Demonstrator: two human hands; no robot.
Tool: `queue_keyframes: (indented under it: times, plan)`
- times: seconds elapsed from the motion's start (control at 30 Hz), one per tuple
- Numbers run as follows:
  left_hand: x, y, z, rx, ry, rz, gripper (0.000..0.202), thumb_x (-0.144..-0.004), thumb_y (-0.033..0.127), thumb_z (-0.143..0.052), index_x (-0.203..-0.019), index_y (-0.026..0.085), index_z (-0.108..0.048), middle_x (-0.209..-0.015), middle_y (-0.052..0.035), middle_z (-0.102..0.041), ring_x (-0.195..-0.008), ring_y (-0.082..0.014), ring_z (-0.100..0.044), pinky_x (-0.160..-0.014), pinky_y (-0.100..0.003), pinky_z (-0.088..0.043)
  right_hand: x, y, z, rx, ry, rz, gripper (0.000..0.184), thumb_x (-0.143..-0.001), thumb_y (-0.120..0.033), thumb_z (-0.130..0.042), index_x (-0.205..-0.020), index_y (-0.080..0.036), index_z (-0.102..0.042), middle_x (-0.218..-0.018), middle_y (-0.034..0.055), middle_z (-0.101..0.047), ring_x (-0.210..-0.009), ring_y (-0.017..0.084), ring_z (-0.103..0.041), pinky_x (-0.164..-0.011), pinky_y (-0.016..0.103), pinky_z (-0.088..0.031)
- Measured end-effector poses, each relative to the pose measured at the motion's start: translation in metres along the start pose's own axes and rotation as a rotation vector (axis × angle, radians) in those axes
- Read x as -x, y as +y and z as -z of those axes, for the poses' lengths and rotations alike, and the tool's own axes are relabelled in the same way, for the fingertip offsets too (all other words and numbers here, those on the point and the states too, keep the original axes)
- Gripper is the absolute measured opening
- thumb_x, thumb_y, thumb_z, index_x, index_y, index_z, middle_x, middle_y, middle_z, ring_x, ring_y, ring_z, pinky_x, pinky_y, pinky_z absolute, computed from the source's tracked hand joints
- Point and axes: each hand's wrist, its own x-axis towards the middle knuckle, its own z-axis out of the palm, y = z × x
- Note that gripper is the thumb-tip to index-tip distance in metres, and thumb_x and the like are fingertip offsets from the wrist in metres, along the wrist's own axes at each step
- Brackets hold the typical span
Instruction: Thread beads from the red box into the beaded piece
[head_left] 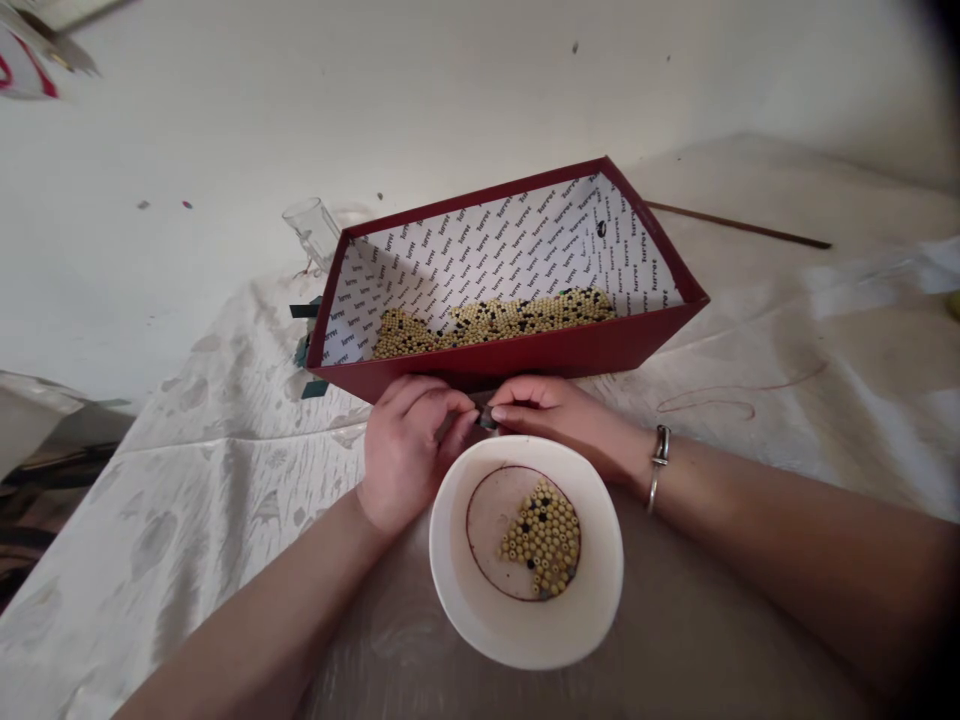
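Note:
My left hand point(409, 445) and my right hand point(551, 410) meet just in front of the red box, behind the bowl's far rim. Both are closed, their fingertips pinching a small dark piece point(486, 418) too small and hidden to name. Below them stands a white bowl point(454, 560) with yellowish and black beads point(544, 540) gathered on the right of its bottom. The red box point(510, 355) has a white printed lining, and many similar beads point(517, 315) lie along its near side. A metal bracelet point(658, 465) circles my right wrist.
A clear glass point(311, 230) stands behind the box's left end, and dark green pieces point(306, 350) stick out beside it. A thin brown stick point(742, 225) lies at the right, behind a loose reddish thread point(709, 402). A pale patterned cloth point(217, 500) covers the table; a wall point(465, 90) rises behind.

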Motion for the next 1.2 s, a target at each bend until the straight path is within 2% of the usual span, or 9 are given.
queue_keyframes:
  times: [0.27,0.43,0.6,0.87,1.03,1.2]
  plan:
    - [0.0013,0.0018,0.0001,0.073,-0.022,-0.056,0.007,-0.075,0.019,-0.056,-0.08,0.018,-0.061,-0.078,-0.0016,-0.061,-0.078,-0.014,-0.053,-0.073,-0.029,-0.043,0.0015,-0.0045,-0.0002,0.004,0.008,-0.009,0.019,-0.077,-0.034,-0.052,-0.077,-0.015,-0.056,-0.068,-0.0011,-0.053,-0.06,0.008,-0.045,-0.054,0.021,-0.036]
    - [0.0006,0.0012,0.001,0.117,-0.032,-0.029,0.009,-0.076,0.018,-0.055,-0.083,0.018,-0.06,-0.082,-0.0028,-0.06,-0.079,-0.0133,-0.053,-0.073,-0.028,-0.044,0.0011,-0.0032,-0.0004,-0.003,0.006,-0.016,0.02,-0.077,-0.035,-0.052,-0.08,-0.016,-0.056,-0.071,-0.0002,-0.055,-0.062,0.009,-0.047,-0.056,0.022,-0.037]
    - [0.0016,0.0012,0.0006,0.097,-0.005,0.0,0.009,-0.074,0.023,-0.058,-0.082,0.018,-0.059,-0.082,-0.0031,-0.059,-0.08,-0.0145,-0.053,-0.073,-0.03,-0.044,0.0008,-0.0027,-0.0006,-0.032,0.004,-0.017,0.019,-0.077,-0.034,-0.052,-0.079,-0.015,-0.056,-0.071,-0.0002,-0.056,-0.062,0.009,-0.047,-0.056,0.021,-0.037]
    - [0.0013,0.0015,0.0008,0.085,-0.045,-0.012,0.006,-0.074,0.022,-0.058,-0.078,0.018,-0.06,-0.081,-0.0022,-0.059,-0.077,-0.0133,-0.052,-0.071,-0.028,-0.043,0.0012,-0.0053,-0.001,-0.015,0.001,-0.017,0.019,-0.077,-0.033,-0.052,-0.077,-0.015,-0.056,-0.069,-0.0012,-0.053,-0.061,0.008,-0.045,-0.055,0.021,-0.036]
    - [0.0007,-0.0012,0.0014,0.015,0.004,0.029,0.005,-0.074,0.021,-0.058,-0.076,0.018,-0.06,-0.079,-0.0025,-0.059,-0.078,-0.0146,-0.052,-0.073,-0.03,-0.043,0.0019,-0.005,-0.0005,0.009,0.0,-0.005,0.019,-0.077,-0.034,-0.051,-0.08,-0.015,-0.056,-0.071,-0.0008,-0.054,-0.062,0.008,-0.046,-0.056,0.021,-0.036]
    - [0.0016,0.0028,0.0019,0.06,-0.05,-0.043,0.007,-0.076,0.021,-0.056,-0.08,0.018,-0.06,-0.081,-0.0023,-0.06,-0.079,-0.0142,-0.053,-0.073,-0.029,-0.043,0.0024,-0.0047,0.0004,0.046,0.002,0.015,0.019,-0.077,-0.033,-0.051,-0.077,-0.015,-0.056,-0.071,-0.0005,-0.055,-0.064,0.009,-0.046,-0.058,0.022,-0.037]
